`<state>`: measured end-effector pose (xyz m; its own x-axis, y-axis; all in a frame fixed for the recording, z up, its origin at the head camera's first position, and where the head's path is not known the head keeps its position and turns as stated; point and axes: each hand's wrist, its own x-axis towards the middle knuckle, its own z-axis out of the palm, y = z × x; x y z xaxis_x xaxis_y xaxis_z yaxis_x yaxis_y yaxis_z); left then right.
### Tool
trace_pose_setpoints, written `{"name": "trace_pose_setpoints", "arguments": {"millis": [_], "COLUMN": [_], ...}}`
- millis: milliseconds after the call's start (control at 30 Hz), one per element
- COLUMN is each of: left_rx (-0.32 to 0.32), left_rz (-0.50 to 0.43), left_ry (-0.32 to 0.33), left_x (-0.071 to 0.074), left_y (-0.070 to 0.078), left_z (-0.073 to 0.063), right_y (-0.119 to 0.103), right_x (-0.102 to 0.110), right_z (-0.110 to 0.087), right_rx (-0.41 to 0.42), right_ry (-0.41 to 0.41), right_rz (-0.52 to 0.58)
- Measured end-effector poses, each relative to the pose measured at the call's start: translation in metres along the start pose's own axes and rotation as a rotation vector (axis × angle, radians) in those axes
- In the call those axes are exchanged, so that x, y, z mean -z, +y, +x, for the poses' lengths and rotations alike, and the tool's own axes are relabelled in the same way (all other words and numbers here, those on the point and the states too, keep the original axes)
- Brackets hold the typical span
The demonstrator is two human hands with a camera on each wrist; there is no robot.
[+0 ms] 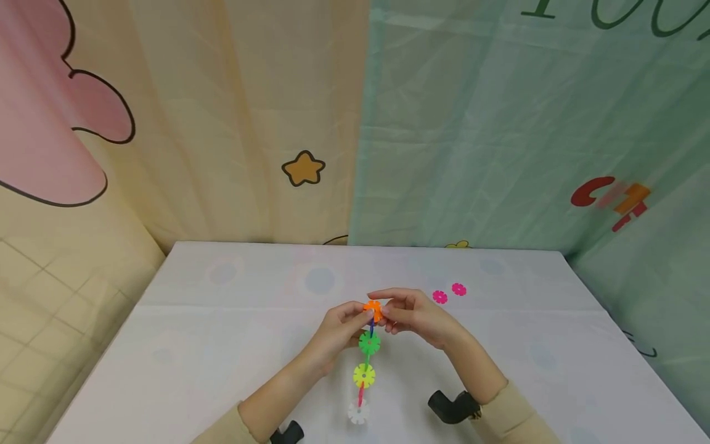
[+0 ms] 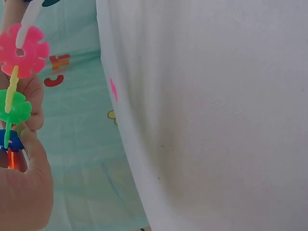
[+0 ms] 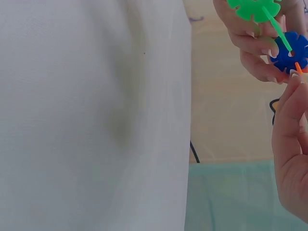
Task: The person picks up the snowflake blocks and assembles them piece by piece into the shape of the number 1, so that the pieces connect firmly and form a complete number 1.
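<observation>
A hanging chain of slotted plastic flower-shaped discs is held up over the table by both hands. At its top sits an orange disc (image 1: 373, 310), joined to a blue disc (image 3: 290, 52). Below follow a green disc (image 1: 369, 343), a yellow disc (image 1: 363, 375), a pink disc (image 2: 26, 50) and a white disc (image 1: 358, 412); some show only edge-on. My left hand (image 1: 335, 330) pinches the chain's top end around the orange and blue discs. From the other side, my right hand (image 1: 416, 316) pinches the orange disc between thumb and fingertips.
Two loose pink discs (image 1: 440, 297) lie on the white-covered table (image 1: 222, 357), beyond the right hand. Printed curtains (image 1: 249, 123) hang behind the table. Black curved wrist pieces (image 1: 453, 407) stick out near both sleeves.
</observation>
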<state>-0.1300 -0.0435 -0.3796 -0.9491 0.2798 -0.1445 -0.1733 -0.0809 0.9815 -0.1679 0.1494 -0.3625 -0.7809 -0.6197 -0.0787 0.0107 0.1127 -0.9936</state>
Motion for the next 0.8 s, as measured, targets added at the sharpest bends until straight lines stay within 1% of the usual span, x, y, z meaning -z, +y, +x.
{"name": "trace_pose_setpoints", "arguments": {"millis": [333, 533, 667, 800], "left_rx": [-0.012, -0.016, -0.016, -0.017], "left_rz": [0.011, 0.008, 0.009, 0.006], "left_ry": [0.008, 0.008, 0.003, -0.003], "left_x": [0.001, 0.001, 0.001, 0.002], "left_y": [0.001, 0.000, 0.001, 0.001], "left_z": [-0.002, -0.002, -0.003, -0.004], "right_y": [0.003, 0.005, 0.013, 0.019], "right_x": [0.010, 0.020, 0.028, 0.038], "right_z": [-0.005, -0.012, -0.015, -0.020], "right_rx": [-0.013, -0.038, -0.044, -0.067], "right_ry": [0.018, 0.062, 0.097, 0.144], "right_rz": [-0.011, -0.020, -0.020, -0.024]}}
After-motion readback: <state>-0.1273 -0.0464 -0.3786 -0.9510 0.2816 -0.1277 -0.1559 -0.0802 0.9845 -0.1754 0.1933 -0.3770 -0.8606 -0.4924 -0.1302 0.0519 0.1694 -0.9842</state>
